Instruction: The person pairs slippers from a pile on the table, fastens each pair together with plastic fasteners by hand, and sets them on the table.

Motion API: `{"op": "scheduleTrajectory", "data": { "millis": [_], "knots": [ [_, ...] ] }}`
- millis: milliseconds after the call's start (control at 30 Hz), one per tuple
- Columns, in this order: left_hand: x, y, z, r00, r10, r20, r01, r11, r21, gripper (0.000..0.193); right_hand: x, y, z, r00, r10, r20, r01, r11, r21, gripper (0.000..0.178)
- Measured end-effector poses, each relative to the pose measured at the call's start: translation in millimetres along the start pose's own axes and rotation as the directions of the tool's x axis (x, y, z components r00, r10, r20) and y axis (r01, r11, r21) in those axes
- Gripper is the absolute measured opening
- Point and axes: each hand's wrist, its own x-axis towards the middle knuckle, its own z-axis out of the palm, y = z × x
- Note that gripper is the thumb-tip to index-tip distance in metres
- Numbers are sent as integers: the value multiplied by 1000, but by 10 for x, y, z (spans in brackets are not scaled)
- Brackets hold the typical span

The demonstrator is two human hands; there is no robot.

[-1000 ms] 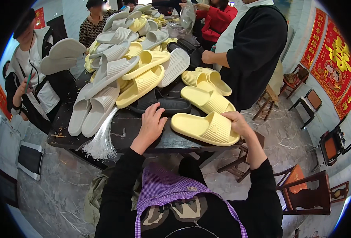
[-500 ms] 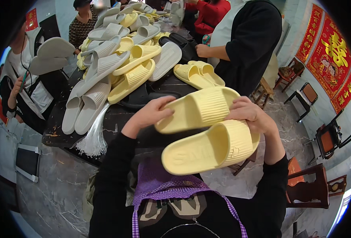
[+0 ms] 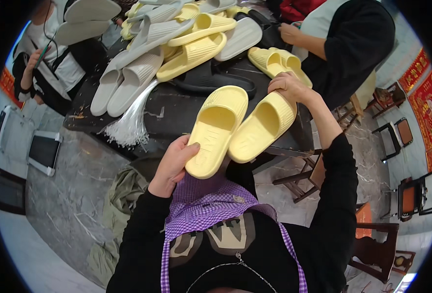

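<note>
Two yellow slide sandals are in my hands, toes pointing away from me and insoles facing up. My left hand pinches the heel of the left yellow sandal, thumb on top of the footbed. My right hand grips the ribbed toe end of the right yellow sandal; its fingers lie over the strap. Both sandals hang in the air just in front of the dark table's near edge. Behind them, a black sandal lies on the table.
A pile of grey sandals and yellow sandals covers the far table. White plastic ties droop over its near edge. Another yellow pair lies right, beside a person in black. A wooden stool stands below.
The sandals have turned from lying sideways to pointing away from me. My left hand has come down to one heel, while my right hand has risen with the other toe.
</note>
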Motion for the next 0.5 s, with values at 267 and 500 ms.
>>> {"op": "scheduleTrajectory", "data": {
  "millis": [267,500],
  "knots": [
    [-342,-34,119,1000,-27,15,29,993,-117,38,99,214,290,986,145,-83,-135,984,120,13],
    [-215,-81,180,999,19,-37,-23,994,-111,37,-305,-542,258,865,489,-111,-240,598,765,43]
  ]
}}
